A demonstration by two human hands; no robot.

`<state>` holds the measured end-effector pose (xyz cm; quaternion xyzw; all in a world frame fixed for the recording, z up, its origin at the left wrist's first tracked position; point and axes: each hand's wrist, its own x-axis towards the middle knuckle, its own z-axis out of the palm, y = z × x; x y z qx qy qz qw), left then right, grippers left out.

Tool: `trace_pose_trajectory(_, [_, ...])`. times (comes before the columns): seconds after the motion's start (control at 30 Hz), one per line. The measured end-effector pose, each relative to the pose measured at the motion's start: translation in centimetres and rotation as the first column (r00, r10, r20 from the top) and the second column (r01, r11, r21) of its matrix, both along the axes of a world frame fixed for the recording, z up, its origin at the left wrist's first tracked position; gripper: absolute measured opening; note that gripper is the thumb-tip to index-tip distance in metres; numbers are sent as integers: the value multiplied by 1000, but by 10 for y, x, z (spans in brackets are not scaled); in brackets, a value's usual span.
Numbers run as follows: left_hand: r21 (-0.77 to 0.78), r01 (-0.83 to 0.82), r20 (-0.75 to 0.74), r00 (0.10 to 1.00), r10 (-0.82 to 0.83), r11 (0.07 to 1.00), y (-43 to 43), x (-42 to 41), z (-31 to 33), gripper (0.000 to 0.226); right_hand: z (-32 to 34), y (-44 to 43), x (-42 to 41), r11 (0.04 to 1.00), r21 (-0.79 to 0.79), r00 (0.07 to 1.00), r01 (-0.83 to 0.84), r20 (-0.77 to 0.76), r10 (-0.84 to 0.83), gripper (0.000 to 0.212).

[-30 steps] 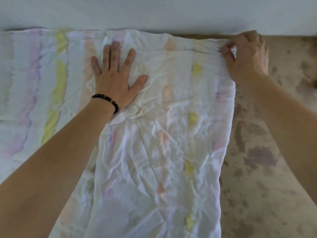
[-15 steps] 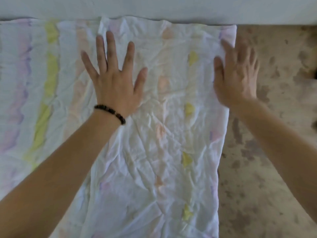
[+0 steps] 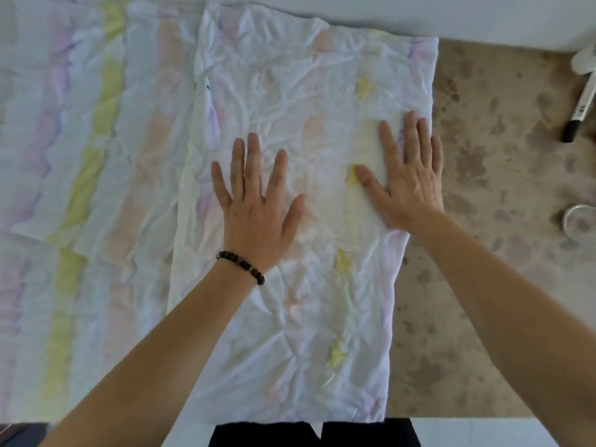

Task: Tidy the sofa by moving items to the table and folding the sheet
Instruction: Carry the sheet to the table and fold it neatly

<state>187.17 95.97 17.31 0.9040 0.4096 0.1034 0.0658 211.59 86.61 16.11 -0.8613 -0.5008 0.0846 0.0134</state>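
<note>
A white sheet (image 3: 290, 317) with pastel yellow, pink and purple stripes lies spread flat on the mottled brown sofa seat (image 3: 483, 285). Its right part is folded over onto itself, a wrinkled double layer with a straight right edge. My left hand (image 3: 258, 214), with a dark bead bracelet on the wrist, rests flat on the folded layer, fingers spread. My right hand (image 3: 409, 182) lies flat near the fold's right edge, palm down. Neither hand holds anything.
A black-tipped marker (image 3: 580, 108) lies on the seat at the far right, below a white object (image 3: 585, 59) at the frame edge. A round clear lid or glass (image 3: 580, 221) sits further down the right side. The white sofa back (image 3: 419, 14) runs along the top.
My right hand has let go of the sheet's top right corner and now lies flat on it. Both hands have slid down the folded layer toward me.
</note>
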Motion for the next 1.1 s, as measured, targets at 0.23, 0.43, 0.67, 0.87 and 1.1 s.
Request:
trace_pose_trajectory(0.23, [-219, -18, -54, 999, 7, 976, -188, -4, -1, 72, -2, 1, -2, 1000, 18, 1000, 1, 6, -1, 84])
trace_pose_trajectory(0.43, [-112, -255, -117, 963, 242, 960, -243, 12, -10, 71, -6, 1, 1, 998, 47, 999, -31, -15, 31, 87])
trace_pose_trajectory(0.67, [-94, -611, -290, 772, 565, 786, -300, 40, -12, 86, -5, -4, 28, 984, 55, 984, -171, -39, 174, 92])
trace_pose_trajectory(0.87, [-156, -621, -316, 768, 557, 768, -325, 72, -9, 88, -2, -29, 56, 989, 39, 988, -146, -47, 148, 95])
trace_pose_trajectory(1.1, [-197, -574, -231, 815, 532, 794, -382, 133, -11, 91, 1, -75, 109, 993, -8, 992, -120, -33, 120, 97])
